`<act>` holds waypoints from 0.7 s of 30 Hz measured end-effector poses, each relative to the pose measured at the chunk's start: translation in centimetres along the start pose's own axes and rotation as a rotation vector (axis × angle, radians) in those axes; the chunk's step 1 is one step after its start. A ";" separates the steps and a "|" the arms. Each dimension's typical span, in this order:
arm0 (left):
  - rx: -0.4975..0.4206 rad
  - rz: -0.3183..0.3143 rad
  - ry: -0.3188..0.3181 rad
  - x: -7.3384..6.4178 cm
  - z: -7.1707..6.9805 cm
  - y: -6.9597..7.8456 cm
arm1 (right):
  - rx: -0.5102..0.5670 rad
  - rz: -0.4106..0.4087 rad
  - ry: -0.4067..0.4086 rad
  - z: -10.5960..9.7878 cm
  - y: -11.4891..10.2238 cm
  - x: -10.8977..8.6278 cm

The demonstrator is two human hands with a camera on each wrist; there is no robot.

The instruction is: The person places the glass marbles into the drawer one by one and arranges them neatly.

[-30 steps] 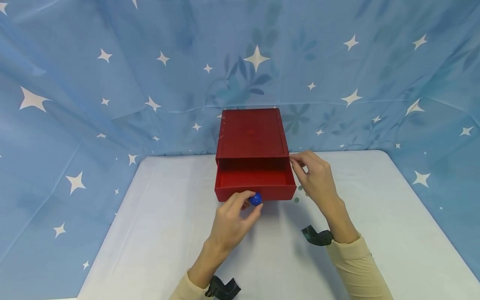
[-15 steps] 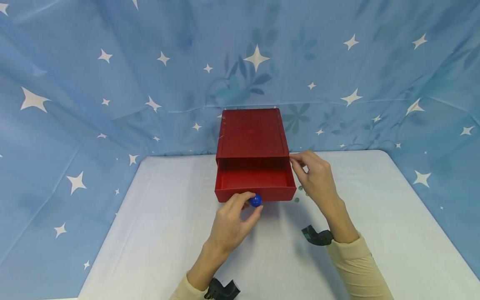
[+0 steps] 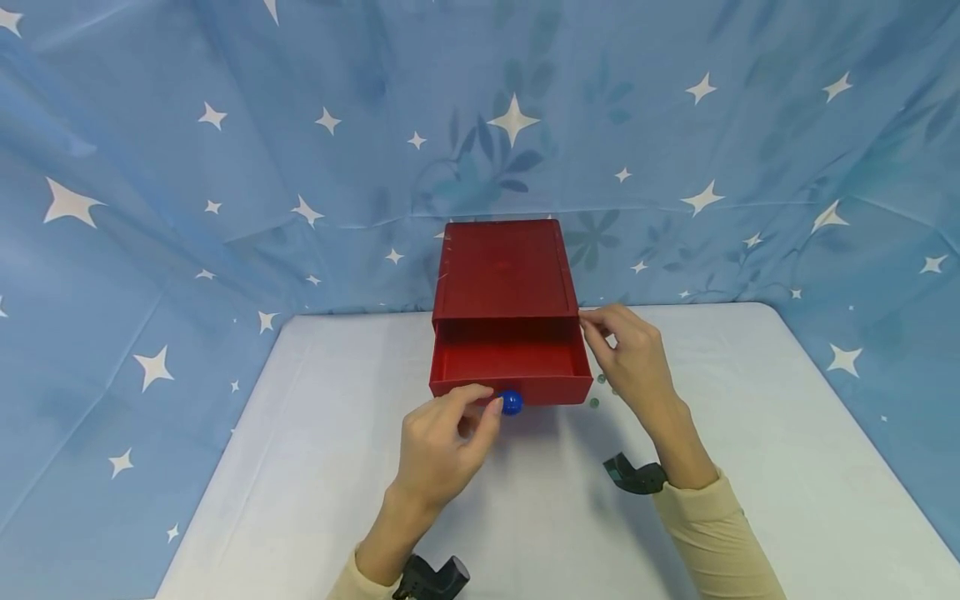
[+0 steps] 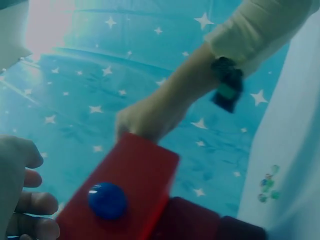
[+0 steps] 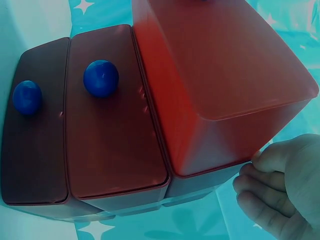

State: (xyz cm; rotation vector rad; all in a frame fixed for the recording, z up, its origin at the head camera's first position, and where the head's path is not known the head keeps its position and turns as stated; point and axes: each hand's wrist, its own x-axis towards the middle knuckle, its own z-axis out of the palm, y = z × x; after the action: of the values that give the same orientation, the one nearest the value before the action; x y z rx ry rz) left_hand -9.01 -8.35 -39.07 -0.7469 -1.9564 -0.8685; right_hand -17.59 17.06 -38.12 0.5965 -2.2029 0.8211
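Observation:
A red drawer cabinet (image 3: 506,271) stands at the table's back, its top drawer (image 3: 551,391) pulled out. A round blue knob (image 3: 512,403) sits on the drawer's front. Just left of that knob is my left hand (image 3: 442,446), thumb and forefinger apart. In the left wrist view its fingers (image 4: 37,202) are off the knob (image 4: 107,200). My right hand (image 3: 630,350) grips the front edge of the cabinet's right side. From the right wrist, curled fingers (image 5: 265,190) show at that edge, beside the pulled-out drawer (image 5: 235,65).
Two lower drawers with blue knobs (image 5: 101,78) are flush in the cabinet. Several small green round pieces (image 3: 594,402) lie on the white table (image 3: 322,433) beside the right hand. A blue star-patterned cloth (image 3: 360,167) hangs behind.
My left hand has let go of the blue knob and moved a little to the left. The drawer and the right hand have stayed in place.

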 end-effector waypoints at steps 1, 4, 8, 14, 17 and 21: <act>-0.001 0.009 0.015 0.2 -0.3 0.0 | 0.005 0.000 0.002 0.0 0.0 0.0; -0.012 0.026 0.048 1.0 -1.0 -0.3 | 0.010 -0.003 0.004 0.0 0.0 0.0; -0.023 0.026 0.077 1.9 -2.0 -1.0 | 0.010 -0.007 0.010 0.0 0.0 0.0; 0.002 -0.019 0.100 2.8 -3.1 -2.3 | 0.018 -0.010 0.010 0.1 0.0 -0.1; 0.000 -0.034 0.102 3.2 -3.4 -3.0 | 0.011 -0.012 0.009 0.1 0.0 -0.1; -0.006 -0.051 0.107 3.5 -3.7 -3.8 | 0.008 -0.011 0.013 0.1 0.0 -0.1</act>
State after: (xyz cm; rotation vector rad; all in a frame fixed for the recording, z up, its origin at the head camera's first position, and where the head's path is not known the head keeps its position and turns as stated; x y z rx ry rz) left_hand -11.88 -12.92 -35.63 -0.6436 -1.8860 -0.9271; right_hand -17.56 17.01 -38.19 0.6054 -2.1838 0.8262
